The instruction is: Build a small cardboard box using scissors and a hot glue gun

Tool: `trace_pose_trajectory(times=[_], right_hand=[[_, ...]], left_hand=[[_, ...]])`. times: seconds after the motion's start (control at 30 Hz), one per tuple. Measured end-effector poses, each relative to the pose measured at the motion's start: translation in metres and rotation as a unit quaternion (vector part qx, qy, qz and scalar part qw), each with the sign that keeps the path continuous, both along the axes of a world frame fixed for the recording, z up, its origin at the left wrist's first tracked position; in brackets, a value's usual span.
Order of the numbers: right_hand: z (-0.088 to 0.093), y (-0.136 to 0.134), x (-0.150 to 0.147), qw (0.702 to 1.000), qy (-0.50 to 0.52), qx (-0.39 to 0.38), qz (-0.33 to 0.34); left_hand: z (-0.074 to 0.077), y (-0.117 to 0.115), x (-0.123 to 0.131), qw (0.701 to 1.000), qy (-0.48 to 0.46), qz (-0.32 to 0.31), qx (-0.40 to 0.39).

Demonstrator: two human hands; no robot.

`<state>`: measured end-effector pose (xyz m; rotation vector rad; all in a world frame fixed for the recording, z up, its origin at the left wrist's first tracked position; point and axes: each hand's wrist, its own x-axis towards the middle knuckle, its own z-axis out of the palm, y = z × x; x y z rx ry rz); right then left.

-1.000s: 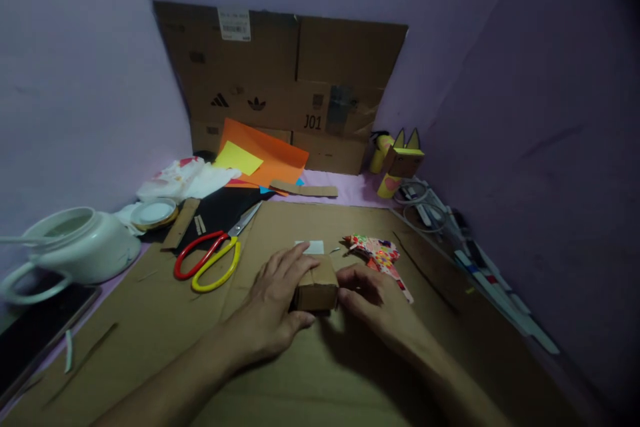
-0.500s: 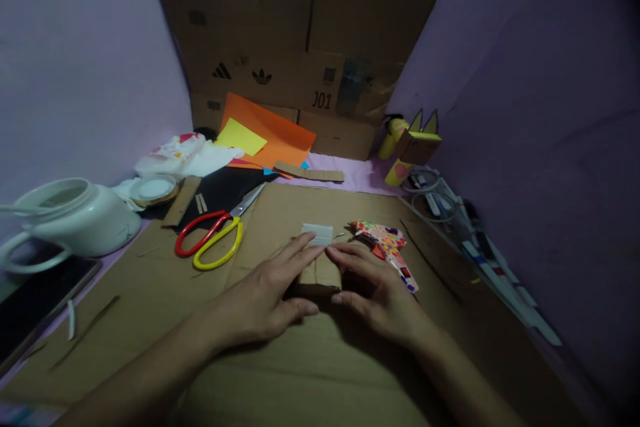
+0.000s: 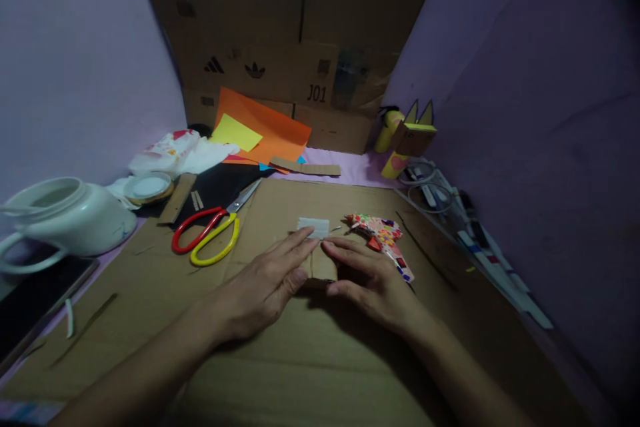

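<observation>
Between my hands sits a small folded cardboard piece [image 3: 323, 268], with a pale ribbed strip [image 3: 314, 227] at its far end. My left hand [image 3: 270, 280] lies over its left side, fingers stretched together across the top and thumb against the near left part. On the other side my right hand [image 3: 373, 277] grips the right edge, fingertips on top and thumb low at the near corner. The left side of the piece is hidden under my left hand. Just right of my right fingers lies a flower-patterned glue gun [image 3: 383, 233].
Scissors [image 3: 215, 237] with red and yellow handles lie left on the cardboard sheet [image 3: 280, 373]. A white pot [image 3: 70, 213] and dark phone-like slab [image 3: 45, 290] are at far left. Orange paper [image 3: 270, 130] lies behind; a yellow-and-brown paper figure [image 3: 413, 140] stands back right.
My left thumb has moved up and inward against the cardboard piece. The whole view has shifted slightly; both hands stay on the piece.
</observation>
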<state>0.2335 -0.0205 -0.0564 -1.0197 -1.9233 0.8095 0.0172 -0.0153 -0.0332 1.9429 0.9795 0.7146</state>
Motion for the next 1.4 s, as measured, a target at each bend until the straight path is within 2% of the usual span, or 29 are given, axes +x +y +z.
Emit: trace_pose_trajectory(times=[0.27, 0.4, 0.47, 0.53, 0.6, 0.67, 0.77, 0.83, 0.9, 0.97, 1.03, 1.1, 1.2, 1.23, 1.3, 1.4], right_hand=[[-0.005, 0.002, 0.001, 1.0, 0.007, 0.008, 0.0], [-0.003, 0.0, -0.001, 1.0, 0.011, 0.002, -0.008], [-0.001, -0.002, -0.003, 0.999, 0.012, -0.021, -0.038], [0.0, -0.004, -0.007, 0.994, 0.023, -0.054, -0.091], [0.0, -0.006, -0.013, 0.986, 0.038, -0.084, -0.142], [-0.003, -0.007, -0.019, 0.981, 0.051, -0.103, -0.159], [-0.008, -0.01, -0.03, 0.976, 0.084, -0.125, -0.156], [-0.011, -0.013, -0.037, 0.965, 0.142, -0.164, -0.151], [-0.011, -0.017, -0.043, 0.946, 0.204, -0.221, -0.125], [-0.008, -0.02, -0.045, 0.939, 0.22, -0.249, -0.093], [-0.003, -0.021, -0.041, 0.955, 0.178, -0.213, -0.101], [0.001, -0.018, -0.033, 0.968, 0.133, -0.129, -0.169], [0.003, -0.01, -0.019, 0.945, 0.135, -0.028, -0.295], [0.001, -0.007, -0.015, 0.944, 0.134, -0.034, -0.3], [-0.003, -0.001, -0.012, 0.946, 0.16, -0.111, -0.26], [-0.006, 0.005, -0.014, 0.927, 0.234, -0.206, -0.211]], left_hand=[[0.0, -0.001, 0.002, 0.999, -0.024, 0.011, -0.03], [-0.002, 0.001, 0.0, 1.0, 0.013, -0.009, -0.003], [-0.002, 0.003, -0.002, 0.999, 0.035, -0.012, 0.03], [-0.002, 0.004, -0.003, 0.997, 0.05, 0.012, 0.055], [-0.001, 0.004, -0.002, 0.995, 0.059, 0.045, 0.059], [-0.001, 0.002, 0.0, 0.994, 0.077, 0.055, 0.052], [-0.002, -0.001, 0.007, 0.991, 0.106, 0.053, 0.057], [-0.003, 0.0, 0.011, 0.987, 0.12, 0.074, 0.071], [-0.003, 0.003, 0.013, 0.984, 0.122, 0.101, 0.085], [-0.003, 0.007, 0.013, 0.982, 0.117, 0.113, 0.099], [-0.001, 0.011, 0.01, 0.983, 0.111, 0.101, 0.107], [0.0, 0.015, 0.006, 0.984, 0.108, 0.084, 0.113], [0.002, 0.02, -0.001, 0.986, 0.111, 0.064, 0.109], [0.003, 0.021, -0.002, 0.987, 0.111, 0.057, 0.105], [0.004, 0.023, -0.005, 0.988, 0.109, 0.047, 0.098], [0.006, 0.025, -0.009, 0.989, 0.115, 0.029, 0.084]])
